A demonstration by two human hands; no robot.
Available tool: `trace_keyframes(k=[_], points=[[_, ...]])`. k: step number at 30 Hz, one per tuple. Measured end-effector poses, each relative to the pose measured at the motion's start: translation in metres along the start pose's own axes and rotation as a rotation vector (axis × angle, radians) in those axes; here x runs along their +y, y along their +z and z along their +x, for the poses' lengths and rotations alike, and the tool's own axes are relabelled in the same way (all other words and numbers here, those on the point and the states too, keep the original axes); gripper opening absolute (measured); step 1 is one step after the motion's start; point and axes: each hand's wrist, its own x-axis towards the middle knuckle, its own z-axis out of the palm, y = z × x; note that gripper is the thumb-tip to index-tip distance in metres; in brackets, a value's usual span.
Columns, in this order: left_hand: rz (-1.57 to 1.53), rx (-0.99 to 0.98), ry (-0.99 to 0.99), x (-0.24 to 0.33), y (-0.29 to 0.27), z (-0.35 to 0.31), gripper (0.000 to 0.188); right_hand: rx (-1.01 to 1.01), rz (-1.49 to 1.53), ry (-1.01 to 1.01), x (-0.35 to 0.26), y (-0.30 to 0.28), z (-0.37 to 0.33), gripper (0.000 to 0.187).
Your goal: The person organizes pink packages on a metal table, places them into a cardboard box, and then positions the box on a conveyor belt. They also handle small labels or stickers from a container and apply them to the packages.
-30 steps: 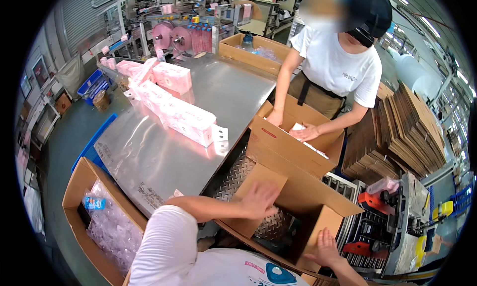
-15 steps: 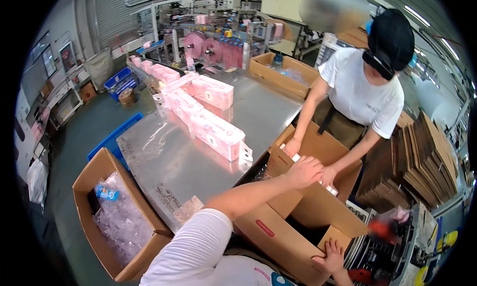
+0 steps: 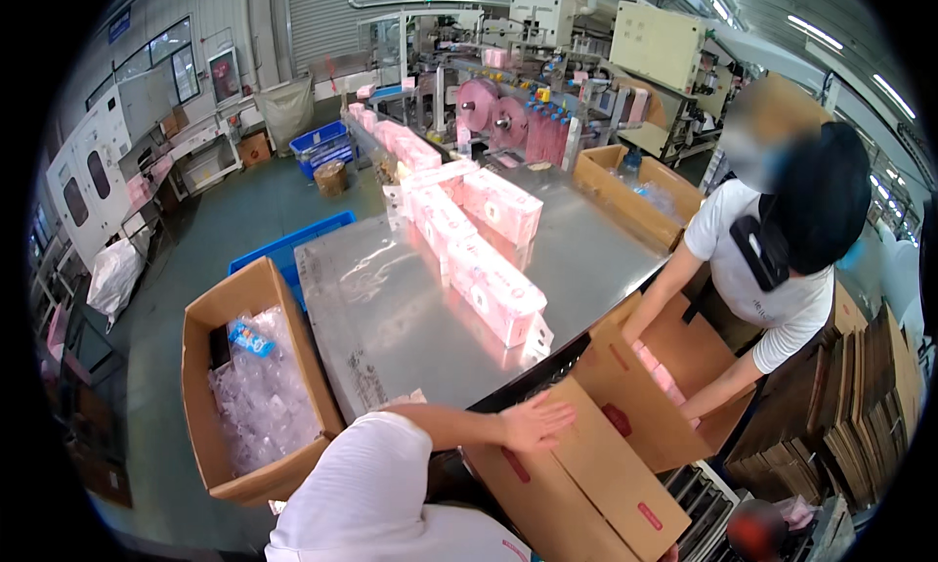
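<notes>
My left hand (image 3: 537, 422) lies flat with fingers stretched out on the top of a brown carton (image 3: 596, 469) in front of me. The carton's top flaps are folded down and meet along a seam. Of my right hand (image 3: 669, 553) only a bit shows at the carton's near right corner; its fingers are mostly hidden. Just beyond stands a second carton (image 3: 640, 406) with its flaps up and pink packs (image 3: 660, 371) inside. A co-worker (image 3: 782, 239) across from me has both hands in that carton.
Pink packs (image 3: 493, 279) stand in rows on a metal table (image 3: 362, 318). A carton of clear plastic bags (image 3: 264, 396) is at left, beside a blue crate (image 3: 293, 244). Flattened cardboard (image 3: 840, 406) leans at right above a roller conveyor (image 3: 708, 508). Machinery (image 3: 518, 108) fills the back.
My left hand has drawn back from beside the co-worker's hands onto the near carton, whose flaps are now folded down. The co-worker's hands have gone deeper into the far carton. The view has shifted.
</notes>
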Motion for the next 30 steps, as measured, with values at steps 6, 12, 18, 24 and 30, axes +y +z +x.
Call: trace_keyframes(k=[6,12,18,24,30], points=[[-0.346,-0.075,-0.437,-0.076,0.003,-0.015,0.075,-0.035,-0.469,0.377,0.078,-0.05,0.054,0.069],[-0.401,-0.037,-0.456,-0.083,0.016,-0.015,0.078,-0.105,-0.538,0.504,0.093,-0.1,0.052,0.065],[-1.572,0.258,-0.766,0.014,0.038,0.001,0.067,-0.265,-0.306,0.035,-0.094,-0.079,-0.019,0.057],[-2.143,-0.104,-0.688,0.025,0.048,0.003,0.067,-0.709,-0.684,-0.25,-0.128,0.037,-0.063,0.036],[-1.986,-0.392,-0.561,0.031,0.011,-0.022,0.059,-1.535,-1.026,-0.126,-0.008,0.092,-0.085,0.077]])
